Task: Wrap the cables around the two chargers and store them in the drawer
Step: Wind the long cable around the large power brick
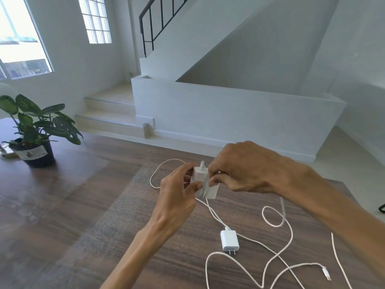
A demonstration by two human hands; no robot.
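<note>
Both bare forearms reach forward over the dark wooden desk (62,205) and meet above its middle, the left rising from the bottom edge and the right coming in from the right edge. The left hand (177,192) pinches the small white square charger (205,184) between thumb and curled fingers. The right hand (239,170), back upward, curls its fingers down onto the charger's far side.

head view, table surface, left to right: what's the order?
Potted plant → left hand → held charger → right hand. The second charger lies nearer the camera, under the right hand's span, so it is left out; the loose connector is farthest right.
</note>
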